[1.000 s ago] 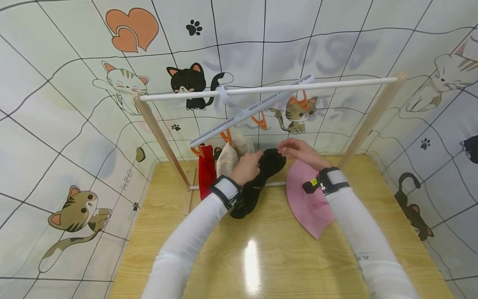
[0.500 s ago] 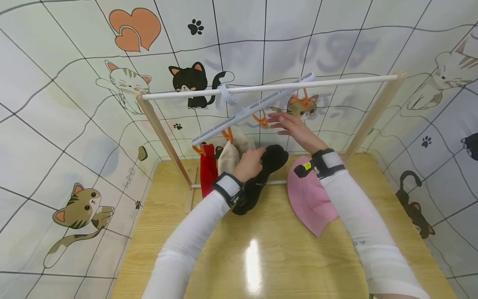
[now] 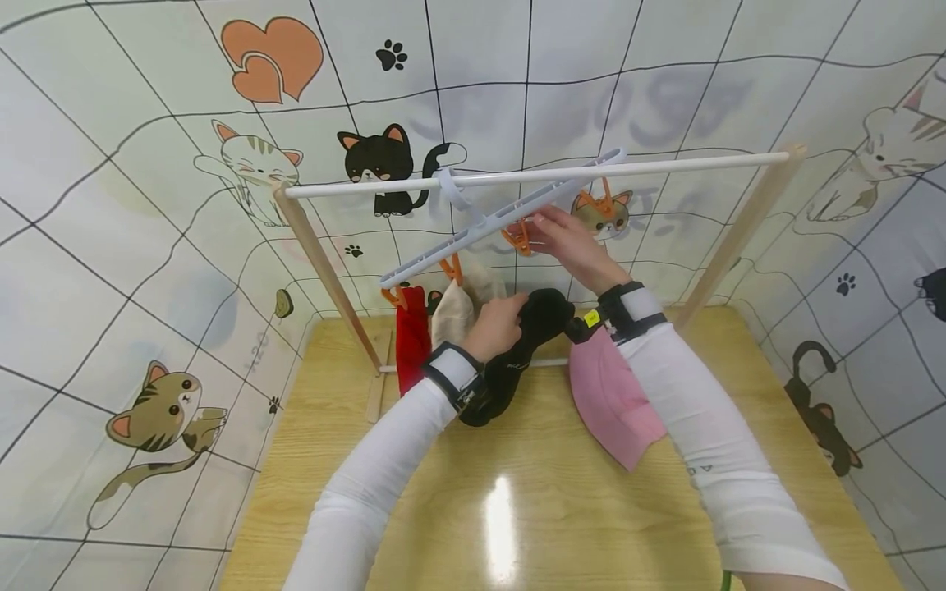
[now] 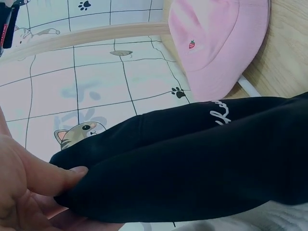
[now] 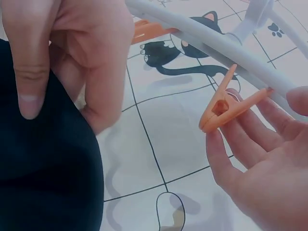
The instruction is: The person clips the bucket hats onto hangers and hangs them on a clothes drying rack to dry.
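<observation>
My left hand pinches the edge of a black hat, thumb on the near side and fingers behind. White script shows on the hat's cloth in the left wrist view. Above it, a pale blue clip hanger slants from a white rail. My right hand is at one of its orange clips. In the right wrist view the fingers reach behind this clip and a fingertip meets its lower end, while the thumb stays apart beside the hanger. Nothing hangs in that clip.
A red cloth item and a cream one hang from the hanger's left clips. Another orange clip hangs at its right end. A pink bucket hat rests on the wooden table. Wooden posts carry the rail.
My right hand has risen from beside the black hat and moved left to the orange clip. The left hand keeps its pinch on the hat in nearly the same place.
</observation>
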Tool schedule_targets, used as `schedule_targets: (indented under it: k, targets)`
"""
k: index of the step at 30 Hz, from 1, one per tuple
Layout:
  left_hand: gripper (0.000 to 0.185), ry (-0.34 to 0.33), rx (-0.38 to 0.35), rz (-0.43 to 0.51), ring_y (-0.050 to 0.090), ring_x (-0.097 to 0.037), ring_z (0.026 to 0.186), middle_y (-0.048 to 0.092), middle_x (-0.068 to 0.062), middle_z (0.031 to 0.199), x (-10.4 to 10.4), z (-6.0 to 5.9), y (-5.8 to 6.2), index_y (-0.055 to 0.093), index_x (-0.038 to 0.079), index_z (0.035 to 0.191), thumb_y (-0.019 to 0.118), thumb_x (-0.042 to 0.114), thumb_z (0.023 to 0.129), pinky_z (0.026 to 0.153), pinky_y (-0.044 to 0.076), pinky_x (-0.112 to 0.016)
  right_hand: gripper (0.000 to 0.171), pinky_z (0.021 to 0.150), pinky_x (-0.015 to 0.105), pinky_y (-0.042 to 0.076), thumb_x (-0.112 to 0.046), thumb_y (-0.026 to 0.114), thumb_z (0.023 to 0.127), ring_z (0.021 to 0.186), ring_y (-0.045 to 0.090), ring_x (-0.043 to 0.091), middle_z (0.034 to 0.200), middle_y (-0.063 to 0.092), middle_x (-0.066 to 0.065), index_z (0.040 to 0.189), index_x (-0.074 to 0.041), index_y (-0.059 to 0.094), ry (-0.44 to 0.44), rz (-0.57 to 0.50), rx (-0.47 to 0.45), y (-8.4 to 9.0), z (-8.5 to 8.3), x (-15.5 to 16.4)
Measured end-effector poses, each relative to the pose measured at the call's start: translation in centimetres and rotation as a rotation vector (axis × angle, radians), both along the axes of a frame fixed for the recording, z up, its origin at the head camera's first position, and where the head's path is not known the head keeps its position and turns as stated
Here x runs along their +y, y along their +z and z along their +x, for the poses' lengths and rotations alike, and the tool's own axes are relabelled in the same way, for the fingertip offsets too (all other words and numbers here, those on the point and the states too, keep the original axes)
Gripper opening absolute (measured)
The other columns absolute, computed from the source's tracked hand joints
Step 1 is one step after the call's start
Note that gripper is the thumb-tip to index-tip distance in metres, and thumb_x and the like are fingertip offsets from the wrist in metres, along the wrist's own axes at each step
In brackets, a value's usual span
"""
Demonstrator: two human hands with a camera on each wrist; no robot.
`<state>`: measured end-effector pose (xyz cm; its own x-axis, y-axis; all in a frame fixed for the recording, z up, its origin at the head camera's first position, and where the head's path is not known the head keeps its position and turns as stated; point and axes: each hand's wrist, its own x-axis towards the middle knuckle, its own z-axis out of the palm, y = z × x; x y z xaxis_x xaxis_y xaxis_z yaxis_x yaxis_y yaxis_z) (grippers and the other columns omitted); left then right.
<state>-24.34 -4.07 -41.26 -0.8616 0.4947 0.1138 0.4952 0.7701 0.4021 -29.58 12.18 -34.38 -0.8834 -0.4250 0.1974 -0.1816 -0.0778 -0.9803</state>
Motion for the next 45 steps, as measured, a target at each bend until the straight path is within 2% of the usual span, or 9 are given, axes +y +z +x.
schedule_targets:
  k: [7,11,15,18,22,26,35,41,45]
  targets:
    - [0.031,-0.006,0.039,0.021,0.056,-0.024,0.071,0.061,-0.011,0.080,-0.1,-0.2,-0.4,0.057,-0.002,0.116,0.055,-0.008,0.086,0.063,0.046,-0.036,0.029,0.105,0.047,0.034,-0.015,0.040,0.105,0.128,0.045,0.036,0.136,0.049,0.022,0.132,-0.009,0.048,0.041,-0.002,-0.029,-0.6,-0.3,-0.4]
    - [0.029,-0.003,0.044,0.031,0.055,-0.024,0.069,0.061,-0.011,0.079,0.0,-0.2,-0.6,0.057,-0.002,0.113,0.056,-0.008,0.085,0.061,0.045,-0.036,0.030,0.104,0.046,0.035,-0.012,0.039,0.104,0.121,0.052,0.030,0.125,0.058,0.010,0.133,-0.006,0.046,0.050,-0.027,-0.071,-0.8,-0.2,-0.7]
    - [0.028,0.008,0.038,0.039,0.053,-0.023,0.067,0.060,-0.011,0.077,-0.1,-0.3,-0.7,0.057,-0.002,0.112,0.057,-0.008,0.085,0.059,0.043,-0.035,0.026,0.103,0.046,0.035,-0.009,0.039,0.104,0.111,0.058,0.021,0.114,0.064,0.000,0.126,-0.011,0.052,0.101,-0.103,-0.103,-1.1,-0.2,-0.8]
    - [0.028,0.021,0.041,0.043,0.054,-0.024,0.068,0.060,-0.011,0.077,-0.1,-0.4,-0.7,0.057,-0.001,0.112,0.057,-0.008,0.085,0.060,0.045,-0.037,0.024,0.098,0.043,0.039,-0.008,0.040,0.103,0.106,0.061,0.021,0.110,0.067,0.004,0.119,-0.015,0.057,0.158,-0.162,-0.093,-1.5,-0.5,-0.8]
    - [0.029,0.045,0.037,0.053,0.059,-0.027,0.072,0.062,-0.013,0.080,-0.1,-0.5,-0.4,0.057,-0.002,0.114,0.057,-0.007,0.085,0.063,0.048,-0.041,0.024,0.091,0.039,0.043,-0.008,0.043,0.103,0.104,0.061,0.024,0.112,0.067,0.011,0.115,-0.015,0.062,0.215,-0.243,-0.080,-1.8,-0.8,-0.9]
    - [0.030,0.067,0.028,0.048,0.061,-0.029,0.075,0.063,-0.014,0.082,-0.1,-0.7,0.0,0.058,-0.002,0.115,0.057,-0.006,0.086,0.065,0.049,-0.042,0.025,0.090,0.039,0.042,-0.006,0.043,0.102,0.106,0.059,0.027,0.115,0.065,0.015,0.116,-0.013,0.063,0.260,-0.316,-0.117,-2.1,-1.0,-1.0]
    - [0.022,0.128,0.053,0.072,0.063,-0.032,0.083,0.065,-0.016,0.091,0.0,-1.2,0.4,0.058,-0.002,0.111,0.058,-0.003,0.089,0.067,0.050,-0.043,0.031,0.096,0.038,0.037,0.004,0.038,0.101,0.110,0.051,0.025,0.110,0.061,0.010,0.119,-0.012,0.057,0.304,-0.417,-0.224,-2.1,-1.2,-1.4]
    - [0.021,0.166,0.067,0.096,0.064,-0.033,0.085,0.066,-0.016,0.094,-0.1,-1.4,0.6,0.057,-0.001,0.110,0.059,-0.001,0.090,0.068,0.050,-0.043,0.042,0.101,0.038,0.033,0.007,0.039,0.099,0.117,0.047,0.023,0.123,0.052,0.006,0.136,-0.012,0.033,0.283,-0.424,-0.259,-2.0,-1.4,-1.7]
    - [0.019,0.173,0.110,0.116,0.065,-0.033,0.085,0.067,-0.017,0.094,-0.2,-1.4,0.7,0.059,-0.002,0.108,0.059,-0.002,0.089,0.070,0.051,-0.044,0.051,0.099,0.037,0.035,0.011,0.037,0.098,0.113,0.049,0.023,0.118,0.055,0.004,0.138,-0.020,0.028,0.256,-0.453,-0.277,-1.9,-1.3,-1.8]
